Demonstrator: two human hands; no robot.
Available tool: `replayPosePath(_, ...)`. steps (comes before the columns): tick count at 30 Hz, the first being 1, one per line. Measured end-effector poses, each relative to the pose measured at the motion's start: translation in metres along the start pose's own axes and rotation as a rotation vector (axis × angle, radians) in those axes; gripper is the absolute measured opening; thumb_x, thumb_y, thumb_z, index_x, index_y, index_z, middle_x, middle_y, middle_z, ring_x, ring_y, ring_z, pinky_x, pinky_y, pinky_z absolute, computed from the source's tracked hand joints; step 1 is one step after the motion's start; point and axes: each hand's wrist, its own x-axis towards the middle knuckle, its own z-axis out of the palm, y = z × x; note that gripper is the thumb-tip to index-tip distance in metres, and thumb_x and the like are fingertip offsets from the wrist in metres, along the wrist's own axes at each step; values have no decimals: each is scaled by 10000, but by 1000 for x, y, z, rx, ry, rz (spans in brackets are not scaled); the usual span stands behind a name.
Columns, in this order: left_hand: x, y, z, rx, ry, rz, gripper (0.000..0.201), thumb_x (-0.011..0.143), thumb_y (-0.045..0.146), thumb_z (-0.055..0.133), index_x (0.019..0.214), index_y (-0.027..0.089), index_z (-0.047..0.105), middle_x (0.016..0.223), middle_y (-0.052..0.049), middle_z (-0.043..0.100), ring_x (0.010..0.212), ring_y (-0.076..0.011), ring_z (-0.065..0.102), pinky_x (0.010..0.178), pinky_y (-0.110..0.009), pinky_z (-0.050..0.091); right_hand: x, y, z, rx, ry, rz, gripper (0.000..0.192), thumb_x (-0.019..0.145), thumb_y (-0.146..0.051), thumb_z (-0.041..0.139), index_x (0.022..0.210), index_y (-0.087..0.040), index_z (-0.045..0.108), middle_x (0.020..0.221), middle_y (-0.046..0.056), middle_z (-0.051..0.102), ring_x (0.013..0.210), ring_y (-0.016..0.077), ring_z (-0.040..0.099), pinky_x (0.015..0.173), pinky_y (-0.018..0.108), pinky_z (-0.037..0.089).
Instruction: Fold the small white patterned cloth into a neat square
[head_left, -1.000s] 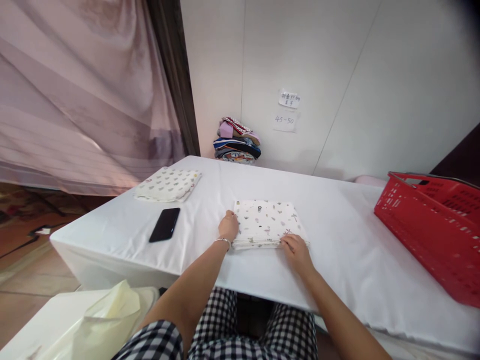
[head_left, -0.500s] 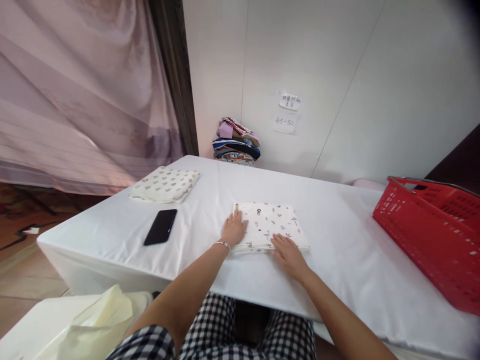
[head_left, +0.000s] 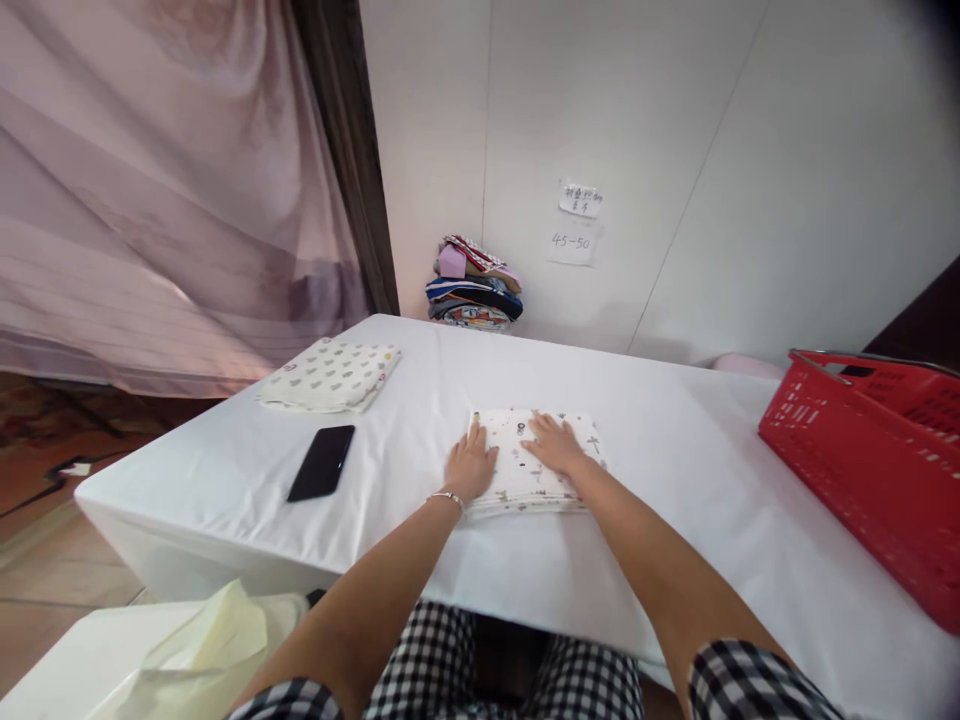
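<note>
— What are we recording at the centre of the worktop (head_left: 675,470)?

— We are noting a folded cloth (head_left: 525,470), square, soft and layered, cream with small scattered prints. It is lying flat on the smooth white cover, near the front edge. The left hand (head_left: 470,467) is resting palm down on its left border, fingers (head_left: 477,440) laid out flat and slightly spread. The right hand (head_left: 553,443) is pressing flat on the top face, fingers (head_left: 536,424) also extended and a little apart. Neither hand is pinching anything.

— And to the sides?

— We are seeing a black phone (head_left: 322,463), a thin glossy rectangle, lying face up well left of the cloth. Further back at the left corner, a second folded cloth (head_left: 330,374), quilted-looking with a grey repeating print, is sitting apart from it. At the right, a red basket (head_left: 870,470) of perforated rigid plastic is standing on the worktop, well clear of the hands.

— Beyond the worktop?

— We are logging a stack of folded garments (head_left: 475,283) in mixed colours against the pale panelled wall, and two paper notes (head_left: 574,225) stuck on that wall. A pale yellow plastic bag (head_left: 202,640), crumpled, is lying low at the left.
</note>
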Motion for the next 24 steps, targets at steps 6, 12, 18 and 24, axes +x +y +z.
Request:
replayPosePath(6,0,0,1,-15,-1,-6,502,909,393,313,1364,182,347,1518,-89,220,1335,-259,306,1075,-409,250,-23,99,-8,39,99,313,553,864,-475,435,1331,-179,450,1379,166,442,1278,307,402,1007,550,291)
replayPosePath(12,1,0,1,-24,1,-6,502,905,389,313,1363,187,346,1519,-87,220,1333,-255,307,1080,-407,244,-50,114,11,164,247,253,475,827,-409,457,1247,-207,551,1180,111,624,1066,245,591,890,392,440)
replayPosePath(18,2,-1,1,-23,0,2,503,903,394,309,1359,187,352,1516,-92,227,1314,-277,330,1062,-427,268,-85,104,3,268,332,367,468,735,-374,559,1166,-200,614,1092,101,665,938,251,637,789,376,490)
replayPosePath(24,2,-1,-2,-22,-32,40,477,905,402,326,1350,235,353,1520,-68,221,1314,-264,332,1060,-419,270,-118,92,3,323,409,372,450,757,-431,537,1125,-189,630,865,60,698,732,210,640,672,337,499)
